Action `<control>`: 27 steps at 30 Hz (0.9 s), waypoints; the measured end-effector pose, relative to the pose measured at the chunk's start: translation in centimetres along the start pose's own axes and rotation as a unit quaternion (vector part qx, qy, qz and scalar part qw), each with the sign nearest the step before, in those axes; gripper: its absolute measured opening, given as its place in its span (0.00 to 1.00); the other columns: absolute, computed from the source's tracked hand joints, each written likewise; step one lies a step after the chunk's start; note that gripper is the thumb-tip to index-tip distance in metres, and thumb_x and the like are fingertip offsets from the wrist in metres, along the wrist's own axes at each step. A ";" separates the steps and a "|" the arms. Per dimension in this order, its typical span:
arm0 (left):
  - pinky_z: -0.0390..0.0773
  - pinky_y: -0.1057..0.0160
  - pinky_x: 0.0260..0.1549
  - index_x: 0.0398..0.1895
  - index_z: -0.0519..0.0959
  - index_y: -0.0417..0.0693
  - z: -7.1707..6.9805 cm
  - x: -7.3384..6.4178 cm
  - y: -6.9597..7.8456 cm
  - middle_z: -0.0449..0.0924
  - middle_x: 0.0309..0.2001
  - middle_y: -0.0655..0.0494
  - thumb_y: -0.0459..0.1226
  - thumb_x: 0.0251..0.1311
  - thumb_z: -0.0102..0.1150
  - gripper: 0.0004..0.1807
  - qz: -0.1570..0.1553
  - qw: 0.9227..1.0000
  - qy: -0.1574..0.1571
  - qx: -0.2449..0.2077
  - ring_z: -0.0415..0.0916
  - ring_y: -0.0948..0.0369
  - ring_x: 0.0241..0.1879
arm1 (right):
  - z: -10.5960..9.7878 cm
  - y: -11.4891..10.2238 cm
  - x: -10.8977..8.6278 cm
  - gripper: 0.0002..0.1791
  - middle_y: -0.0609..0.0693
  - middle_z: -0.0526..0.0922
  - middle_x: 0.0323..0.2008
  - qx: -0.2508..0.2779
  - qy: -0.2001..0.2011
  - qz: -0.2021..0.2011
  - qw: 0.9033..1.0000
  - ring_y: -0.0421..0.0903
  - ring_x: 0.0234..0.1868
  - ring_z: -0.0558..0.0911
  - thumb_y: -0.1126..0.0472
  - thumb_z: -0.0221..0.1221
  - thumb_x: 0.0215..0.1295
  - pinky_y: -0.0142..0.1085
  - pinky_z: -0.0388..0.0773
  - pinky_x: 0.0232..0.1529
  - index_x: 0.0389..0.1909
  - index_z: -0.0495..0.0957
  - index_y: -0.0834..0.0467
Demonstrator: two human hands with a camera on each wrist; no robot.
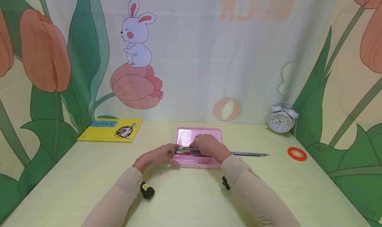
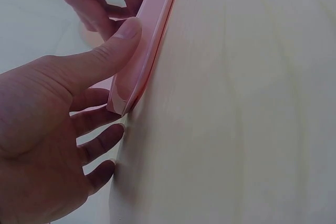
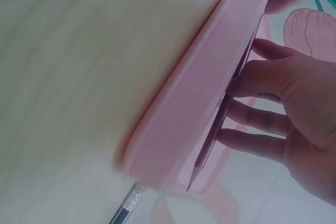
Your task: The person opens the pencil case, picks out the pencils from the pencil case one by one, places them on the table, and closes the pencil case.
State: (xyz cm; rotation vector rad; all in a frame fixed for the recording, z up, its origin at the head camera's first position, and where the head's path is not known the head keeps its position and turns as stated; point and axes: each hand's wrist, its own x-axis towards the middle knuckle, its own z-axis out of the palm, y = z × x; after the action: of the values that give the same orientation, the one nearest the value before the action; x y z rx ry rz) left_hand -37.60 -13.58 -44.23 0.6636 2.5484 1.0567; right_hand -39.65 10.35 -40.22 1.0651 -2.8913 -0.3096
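An open pink pencil case (image 1: 191, 160) lies on the table, its lid leaning back and several coloured pencils (image 1: 185, 153) inside. My left hand (image 1: 158, 156) holds the case at its left end; in the left wrist view the thumb lies along the front wall and the fingers are at the end. Over the case, my right hand (image 1: 209, 145) pinches a dark pencil (image 3: 209, 142), which lies lengthwise along the case in the right wrist view, point past the fingers. Dark pencils (image 1: 249, 153) lie on the table just right of the case.
A yellow book (image 1: 104, 134) lies at the back left. A white twin-bell alarm clock (image 1: 280, 121) stands at the back right, with an orange roll of tape (image 1: 296, 154) in front of it. A printed curtain (image 1: 191, 61) closes off the back.
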 end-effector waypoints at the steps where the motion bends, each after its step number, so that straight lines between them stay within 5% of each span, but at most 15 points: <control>1: 0.58 0.44 0.71 0.75 0.62 0.49 0.0 0.0 0.0 0.63 0.73 0.47 0.48 0.54 0.75 0.47 0.001 1.000 0.000 0.000 0.56 0.46 0.73 | 0.0 0.1 -0.1 0.19 0.44 0.85 0.42 -0.001 0.000 -0.001 1.000 0.42 0.40 0.80 0.66 0.57 0.71 0.36 0.80 0.48 0.54 0.86 0.42; 8: 0.57 0.43 0.71 0.75 0.62 0.50 0.1 -0.2 0.3 0.62 0.73 0.47 0.47 0.55 0.74 0.46 -0.004 1.000 -0.002 -0.007 0.55 0.46 0.74 | -0.7 0.9 -1.9 0.19 0.44 0.85 0.41 0.003 0.009 -0.008 1.000 0.41 0.39 0.78 0.65 0.59 0.70 0.35 0.79 0.45 0.55 0.85 0.42; 16: 0.57 0.43 0.70 0.76 0.61 0.52 -0.1 -0.2 0.5 0.61 0.74 0.45 0.49 0.54 0.75 0.48 -0.017 1.000 0.005 0.000 0.55 0.45 0.74 | -2.5 2.4 -5.3 0.23 0.45 0.79 0.30 0.038 0.070 -0.014 0.997 0.41 0.29 0.73 0.72 0.59 0.65 0.33 0.73 0.28 0.54 0.86 0.45; 22: 0.58 0.42 0.70 0.76 0.62 0.53 0.2 -0.1 0.5 0.62 0.73 0.47 0.49 0.55 0.74 0.47 -0.019 1.000 -0.001 0.001 0.56 0.45 0.73 | -1.5 3.5 -8.6 0.24 0.44 0.74 0.25 0.052 0.099 0.003 0.994 0.41 0.23 0.68 0.75 0.59 0.61 0.30 0.62 0.21 0.51 0.87 0.46; 27: 0.57 0.42 0.70 0.76 0.61 0.53 0.3 -0.2 0.7 0.61 0.74 0.47 0.49 0.55 0.74 0.48 -0.033 0.999 0.004 0.001 0.54 0.46 0.74 | 0.0 5.1 -11.1 0.23 0.44 0.73 0.24 0.070 0.102 0.009 0.992 0.41 0.23 0.67 0.75 0.61 0.59 0.30 0.63 0.21 0.49 0.88 0.49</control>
State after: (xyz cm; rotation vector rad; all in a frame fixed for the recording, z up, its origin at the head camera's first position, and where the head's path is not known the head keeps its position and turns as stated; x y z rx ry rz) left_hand -37.06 -13.11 -43.92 0.5730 2.5590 1.0371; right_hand -34.44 21.30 -38.90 1.0221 -2.7696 0.0040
